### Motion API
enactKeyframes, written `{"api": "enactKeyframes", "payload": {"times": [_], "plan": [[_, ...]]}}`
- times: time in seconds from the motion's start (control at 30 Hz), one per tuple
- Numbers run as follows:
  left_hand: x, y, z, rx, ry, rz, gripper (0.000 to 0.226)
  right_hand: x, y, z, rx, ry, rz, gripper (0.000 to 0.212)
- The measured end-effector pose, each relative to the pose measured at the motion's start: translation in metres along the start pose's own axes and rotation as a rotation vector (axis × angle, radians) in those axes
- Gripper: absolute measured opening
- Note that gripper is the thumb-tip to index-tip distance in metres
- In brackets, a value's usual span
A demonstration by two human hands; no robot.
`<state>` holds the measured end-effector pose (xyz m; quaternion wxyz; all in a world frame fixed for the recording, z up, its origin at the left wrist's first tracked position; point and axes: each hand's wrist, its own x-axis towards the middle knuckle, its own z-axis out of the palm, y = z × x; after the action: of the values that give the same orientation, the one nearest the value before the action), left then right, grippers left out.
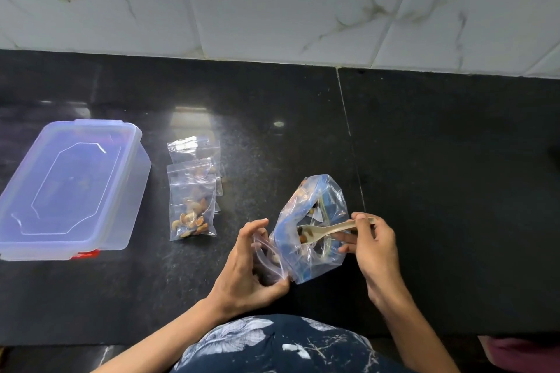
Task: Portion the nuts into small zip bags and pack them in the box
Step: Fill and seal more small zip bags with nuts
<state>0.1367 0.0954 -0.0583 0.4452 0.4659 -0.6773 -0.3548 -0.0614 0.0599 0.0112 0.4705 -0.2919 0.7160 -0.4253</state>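
While the right hand (374,247) pinches the handle end of a cream plastic spoon (328,228) between thumb and fingertips, the spoon's bowl sits inside the mouth of a large clear bag (312,251) with blue print, carrying a few nuts. The left hand (251,263) grips a small zip bag (268,260), fingers curled round its clear plastic, just beside and touching the large bag's lower left edge. A few nuts show through the small bag's wall; its opening cannot be made out. Both bags are held low over the black stone counter (439,175). Left of the hands, three filled small zip bags (192,209) lie overlapping in a row on the counter, the nearest showing cashews and almonds. Further left stands the translucent plastic box (69,191), lid on, red label at its near edge. White marble tiles (303,3) back the counter.
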Motion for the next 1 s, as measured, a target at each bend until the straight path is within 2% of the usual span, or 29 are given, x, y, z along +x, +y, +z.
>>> {"api": "enactKeyframes", "payload": {"times": [0.17, 0.3, 0.4, 0.5, 0.77, 0.9, 1.0], "plan": [[0.0, 0.006, -0.004, 0.017, 0.038, 0.054, 0.087, 0.002, -0.008, -0.016, 0.066, 0.023, -0.003, 0.015], [0.003, 0.017, -0.007, -0.009, 0.13, 0.05, 0.078, -0.006, -0.026, -0.025, 0.107, 0.004, -0.041, 0.015], [0.011, 0.032, -0.009, -0.024, 0.206, 0.07, 0.066, -0.019, -0.046, -0.027, 0.153, -0.037, -0.101, 0.016], [0.021, 0.048, -0.009, -0.044, 0.236, 0.084, 0.066, -0.036, -0.066, -0.023, 0.167, -0.095, -0.199, 0.017], [0.028, 0.057, -0.001, -0.145, 0.257, 0.0, 0.071, -0.077, -0.075, 0.004, -0.117, -0.19, -0.747, 0.014], [0.035, 0.062, -0.003, -0.136, 0.278, -0.003, 0.069, -0.08, -0.069, 0.006, -0.334, -0.321, -1.097, 0.011], [0.039, 0.061, -0.005, -0.108, 0.289, -0.007, 0.07, -0.077, -0.064, 0.003, -0.373, -0.387, -1.224, 0.013]]}}
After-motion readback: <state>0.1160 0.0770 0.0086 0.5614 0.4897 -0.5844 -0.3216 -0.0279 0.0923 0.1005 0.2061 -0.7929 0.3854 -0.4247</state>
